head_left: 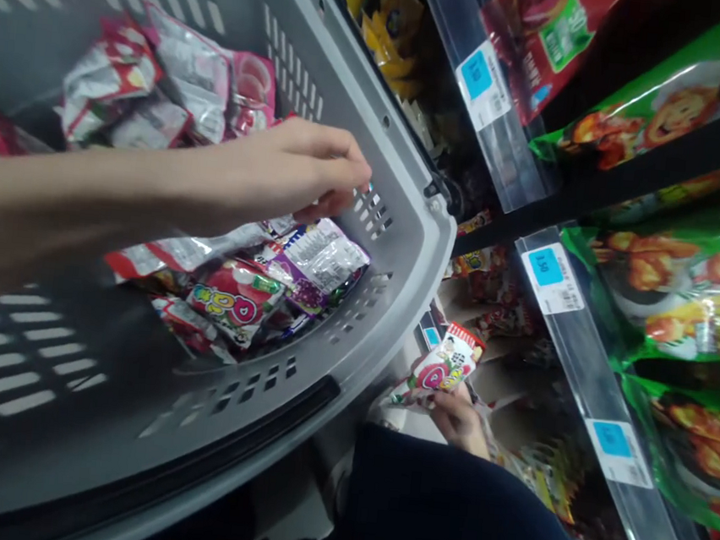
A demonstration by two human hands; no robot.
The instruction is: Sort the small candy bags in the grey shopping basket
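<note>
My left hand point(293, 174) reaches from the left into a grey plastic basket point(400, 248). Its fingers are curled together close to the basket's slotted wall, just above a heap of snack packets point(249, 293); what they pinch, if anything, I cannot make out. My right hand point(457, 415) is low in the middle, beside the basket's rim and in front of the shelves. It grips a small red, white and pink snack packet point(446, 363) by its lower end. More packets point(161, 89) lie at the basket's far side.
Shelves of snack bags run along the right, with green bags point(684, 276) and a red bag point(541, 33) behind clear rails carrying blue price tags point(547, 271). Dark blue cloth point(438, 515) fills the lower middle, under my right hand.
</note>
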